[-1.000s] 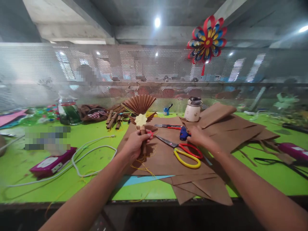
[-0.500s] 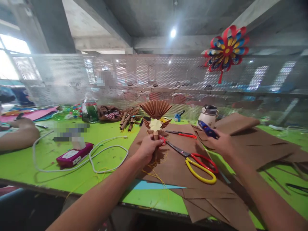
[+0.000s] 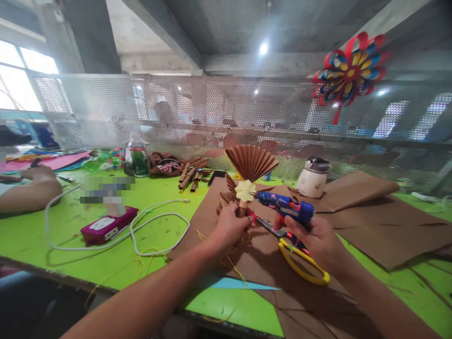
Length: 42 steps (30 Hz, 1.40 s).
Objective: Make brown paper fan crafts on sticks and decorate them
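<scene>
Head view: I record that the right hand (image 3: 320, 241), wrapped around a blue hot-glue gun (image 3: 280, 203), has brought its nozzle to the yellow paper flower (image 3: 244, 192) on the pleated brown fan (image 3: 252, 161); contact cannot be confirmed. I judge the work in hand now sits at that flower. The left hand (image 3: 231, 225) pinches the fan's stem above kraft paper (image 3: 200, 222), behind the bench's (image 3: 226, 303) front edge. Against the earlier frame, the gun has left the white flask (image 3: 310, 182) and the fan leans slightly rightward
</scene>
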Each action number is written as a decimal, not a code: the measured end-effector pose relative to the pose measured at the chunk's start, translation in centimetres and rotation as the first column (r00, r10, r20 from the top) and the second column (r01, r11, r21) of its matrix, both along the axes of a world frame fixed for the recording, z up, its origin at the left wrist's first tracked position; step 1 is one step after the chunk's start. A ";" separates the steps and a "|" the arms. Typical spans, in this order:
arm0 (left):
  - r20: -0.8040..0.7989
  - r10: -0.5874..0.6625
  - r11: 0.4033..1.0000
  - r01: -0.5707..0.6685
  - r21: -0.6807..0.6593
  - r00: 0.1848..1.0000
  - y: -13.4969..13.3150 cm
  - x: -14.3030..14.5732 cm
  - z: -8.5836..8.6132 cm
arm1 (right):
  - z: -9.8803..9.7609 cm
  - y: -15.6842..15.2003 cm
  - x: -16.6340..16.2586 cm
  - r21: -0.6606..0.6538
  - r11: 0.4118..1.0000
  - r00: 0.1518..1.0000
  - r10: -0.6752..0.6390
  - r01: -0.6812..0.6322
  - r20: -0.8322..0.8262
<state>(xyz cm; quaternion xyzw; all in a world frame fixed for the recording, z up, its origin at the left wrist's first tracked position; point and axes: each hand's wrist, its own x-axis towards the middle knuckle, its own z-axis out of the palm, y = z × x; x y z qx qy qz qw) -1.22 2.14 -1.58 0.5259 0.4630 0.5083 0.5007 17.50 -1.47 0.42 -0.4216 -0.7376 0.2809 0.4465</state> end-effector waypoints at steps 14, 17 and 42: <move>-0.029 -0.001 1.000 0.002 0.005 1.000 -0.3 0.3 -0.4 | -0.4 0.0 -0.2 0.099 0.992 0.994 -0.086 0.079 0.067; -0.015 -0.008 1.000 0.008 0.002 1.000 -0.5 0.3 0.0 | -0.5 0.0 -0.1 0.115 0.990 0.992 -0.095 0.085 0.088; 0.131 -0.029 0.999 0.033 -0.033 0.991 0.3 -0.5 -0.1 | -1.4 0.1 0.8 0.137 0.988 0.993 -0.077 0.065 0.084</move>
